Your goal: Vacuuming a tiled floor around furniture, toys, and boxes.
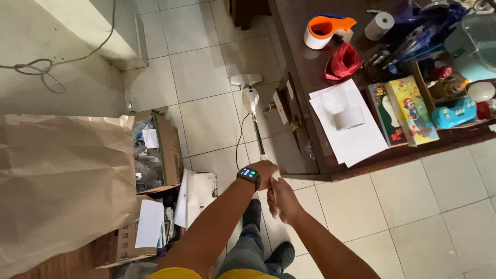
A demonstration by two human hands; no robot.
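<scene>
a white stick vacuum cleaner (251, 98) is seen from above, held by both hands over a floor of pale square tiles (206, 67). the left hand (262, 173), with a dark smartwatch (248, 176) worn on its wrist, is closed around the upper part of the slim shaft; the right hand (282, 200) is wrapped around the white handle end just below it, the two hands almost touching. the machine is made up of a flat white floor head, a rounded white body just behind it and a thin metallic tube running back to the hands. a dark cord (239, 137) is seen hanging in a loop beside the tube. the floor head is set on the tiles just beside the corner of a dark wooden desk (299, 57), close to its open side.

on the desk are laid white sheets of paper (356, 134) with a roll of tape (349, 118) on top, an orange tape dispenser (324, 28), a red crumpled bag (343, 62) and colourful booklets (411, 111). to the left, a large sheet of brown paper (62, 181) is spread over an open cardboard box (168, 150) filled with clutter. dark shoes (281, 254) and grey trousers are visible below the arms.
</scene>
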